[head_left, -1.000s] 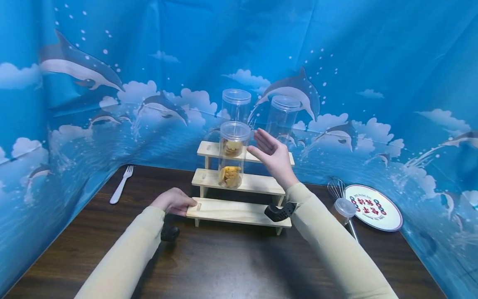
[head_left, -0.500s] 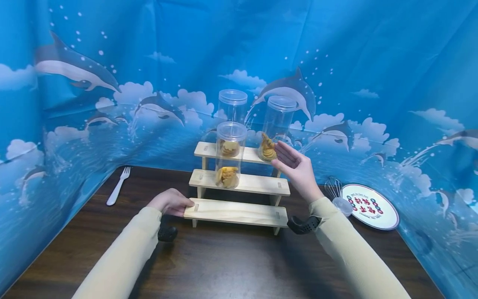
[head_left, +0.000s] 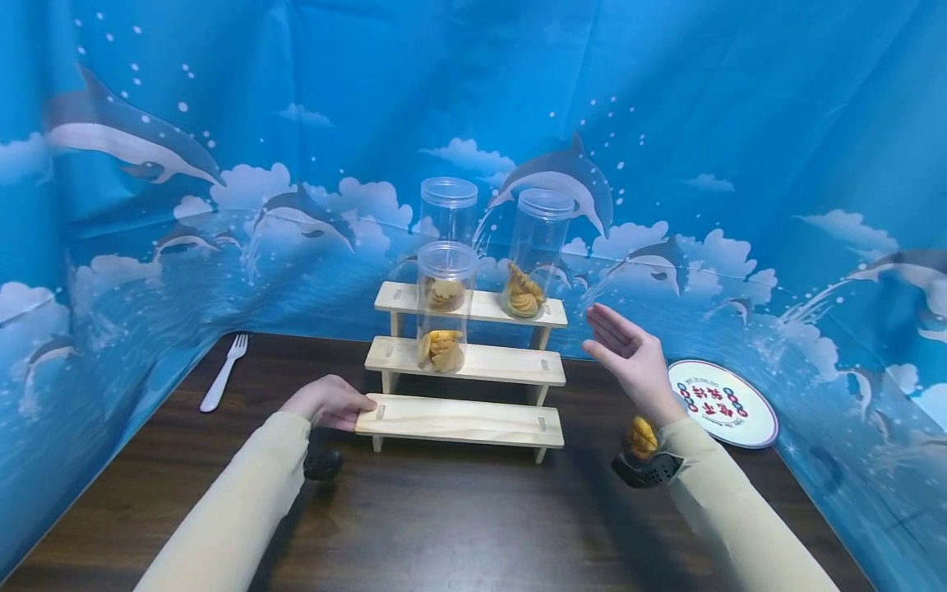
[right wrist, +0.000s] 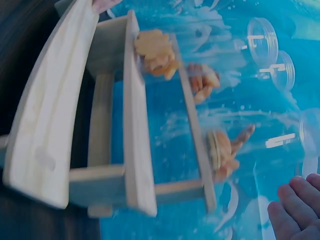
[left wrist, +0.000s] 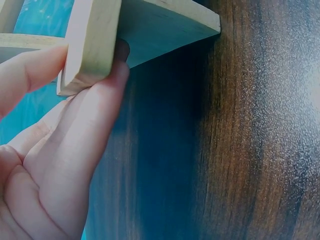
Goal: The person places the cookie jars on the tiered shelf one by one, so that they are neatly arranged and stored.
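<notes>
My left hand [head_left: 330, 402] pinches the left end of the lowest step of a three-tier wooden display rack [head_left: 462, 418]; in the left wrist view its thumb and fingers lie on both faces of the board [left wrist: 92, 45]. Right of the rack my right hand [head_left: 630, 358] hangs in the air, fingers extended, touching nothing. Three clear lidded jars with cookies or similar snacks at the bottom stand on the rack: the front jar [head_left: 444, 349] on the middle step, the back left jar [head_left: 448, 214] and the right jar [head_left: 527, 292] on the top step.
Behind my right wrist, golden snacks [head_left: 642, 436] show, mostly hidden by the sleeve. A white plate with red characters [head_left: 721, 403] lies at the right. At the left is a white fork [head_left: 224, 374]. A blue dolphin-print cloth [head_left: 355, 107] encloses the dark wooden table [head_left: 414, 526].
My right hand has moved right and down, away from the right jar on the top step. My left hand keeps its hold on the rack. The view has shifted slightly.
</notes>
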The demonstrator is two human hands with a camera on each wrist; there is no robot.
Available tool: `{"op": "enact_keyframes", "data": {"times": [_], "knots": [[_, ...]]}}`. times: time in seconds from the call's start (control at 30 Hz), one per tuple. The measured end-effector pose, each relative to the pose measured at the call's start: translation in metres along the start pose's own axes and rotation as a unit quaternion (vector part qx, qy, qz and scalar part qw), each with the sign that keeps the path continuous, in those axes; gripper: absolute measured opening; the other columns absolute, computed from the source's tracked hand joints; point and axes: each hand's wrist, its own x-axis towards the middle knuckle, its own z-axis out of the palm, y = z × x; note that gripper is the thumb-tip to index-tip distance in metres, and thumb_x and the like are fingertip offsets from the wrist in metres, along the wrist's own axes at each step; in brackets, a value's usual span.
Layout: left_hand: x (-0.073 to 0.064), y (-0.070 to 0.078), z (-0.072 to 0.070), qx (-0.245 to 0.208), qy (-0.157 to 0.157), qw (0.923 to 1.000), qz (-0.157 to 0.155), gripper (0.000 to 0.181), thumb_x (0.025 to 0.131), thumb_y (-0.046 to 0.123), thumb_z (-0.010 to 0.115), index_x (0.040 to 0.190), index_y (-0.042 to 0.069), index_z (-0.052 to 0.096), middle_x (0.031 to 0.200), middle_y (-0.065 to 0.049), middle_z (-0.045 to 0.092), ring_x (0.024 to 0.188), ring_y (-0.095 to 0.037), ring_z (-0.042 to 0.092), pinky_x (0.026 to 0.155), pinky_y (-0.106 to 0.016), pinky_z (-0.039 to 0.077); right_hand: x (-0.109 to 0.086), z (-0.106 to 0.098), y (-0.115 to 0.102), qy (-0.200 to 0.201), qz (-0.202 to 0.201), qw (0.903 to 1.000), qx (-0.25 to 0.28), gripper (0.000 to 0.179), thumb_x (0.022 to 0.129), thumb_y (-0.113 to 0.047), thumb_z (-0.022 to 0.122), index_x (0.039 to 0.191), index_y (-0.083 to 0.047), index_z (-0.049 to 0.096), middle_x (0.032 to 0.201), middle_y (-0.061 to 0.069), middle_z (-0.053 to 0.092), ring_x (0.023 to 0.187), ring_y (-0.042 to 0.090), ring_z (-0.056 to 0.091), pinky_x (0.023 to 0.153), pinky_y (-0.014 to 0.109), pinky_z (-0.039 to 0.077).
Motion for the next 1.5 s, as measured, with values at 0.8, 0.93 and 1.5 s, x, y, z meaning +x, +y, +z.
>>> {"op": "enact_keyframes", "data": {"times": [0.8,0.93,1.5], "knots": [[0.0,0.0,-0.008,0.011,-0.006,0.9999,-0.001,0.033,0.087,0.012,0.067,0.107,-0.013,0.059,0.069,-0.004,0.064,0.059,-0.009,0.063,0.062,-0.024,0.058,-0.059,-0.076,0.054,0.082,0.046,0.991,-0.096,0.054,0.091,-0.016,0.065,0.139,-0.002,0.045,0.139,0.007,0.051,0.116,-0.004,0.051,0.09,0.006,0.043],[0.0,-0.002,-0.009,0.006,-0.007,0.9999,-0.005,0.034,0.087,0.012,0.067,0.108,-0.013,0.058,0.069,-0.004,0.065,0.059,-0.009,0.063,0.062,-0.024,0.058,-0.067,-0.084,0.067,0.103,0.049,0.9865,-0.117,0.055,0.09,-0.017,0.065,0.138,0.0,0.045,0.137,0.01,0.052,0.111,-0.008,0.053,0.088,0.006,0.044],[0.0,0.002,0.001,0.009,0.011,0.9999,-0.007,0.032,0.086,0.013,0.068,0.105,-0.012,0.06,0.067,-0.004,0.064,0.057,-0.01,0.064,0.06,-0.023,0.057,-0.084,-0.096,0.097,0.072,0.109,0.9777,-0.164,0.06,0.09,-0.027,0.065,0.139,0.0,0.043,0.139,0.023,0.046,0.105,-0.016,0.047,0.083,0.003,0.043]]}}
